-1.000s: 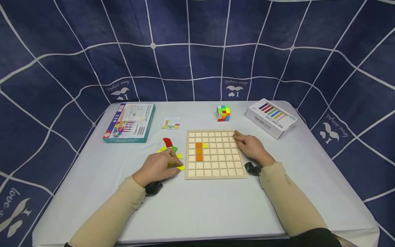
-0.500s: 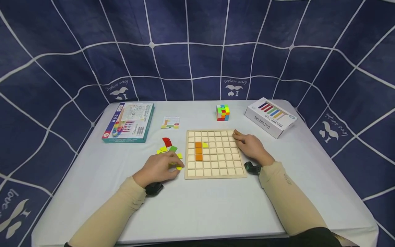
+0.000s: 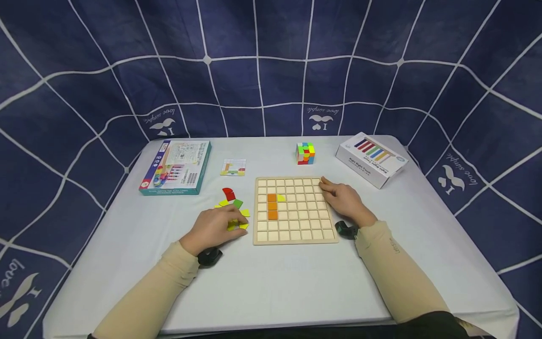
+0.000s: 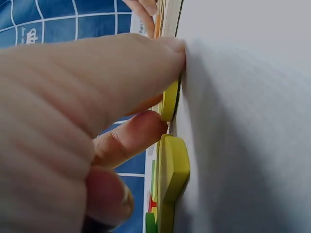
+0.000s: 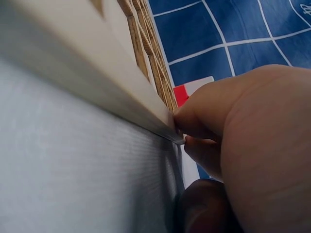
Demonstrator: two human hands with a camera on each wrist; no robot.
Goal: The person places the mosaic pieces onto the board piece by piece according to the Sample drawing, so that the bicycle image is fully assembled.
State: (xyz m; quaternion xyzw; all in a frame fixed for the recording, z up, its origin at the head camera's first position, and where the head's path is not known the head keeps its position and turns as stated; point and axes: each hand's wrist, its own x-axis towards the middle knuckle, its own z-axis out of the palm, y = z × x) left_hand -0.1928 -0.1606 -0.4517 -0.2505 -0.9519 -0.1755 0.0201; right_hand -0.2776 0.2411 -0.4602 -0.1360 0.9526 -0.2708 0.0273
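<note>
In the head view, my left hand (image 3: 213,228) is low over a group of small flat tiles left of the board. Its thumb and a finger pinch a yellow tile (image 4: 170,99), which stays close to the tabletop. Another yellow tile (image 4: 175,170) lies beside the fingers. Behind the hand are a green tile (image 3: 238,204) and red tiles (image 3: 229,193); the hand hides part of the group. A wooden grid board (image 3: 296,244) carries orange squares (image 3: 272,206) and a yellow quarter-round tile (image 3: 281,197). My right hand (image 3: 345,202) holds the board at its far right corner.
A small pattern card (image 3: 233,167) lies beyond the tiles. Further left is a flat teal-edged box (image 3: 178,167). A puzzle cube (image 3: 305,154) and a white box (image 3: 372,160) stand behind the board. A white cloth (image 3: 275,292) covers the table.
The left hand has drawn back slightly from the board's left edge, and the yellow tile at its fingertips has shifted left and turned. The right hand and board keep their places.
</note>
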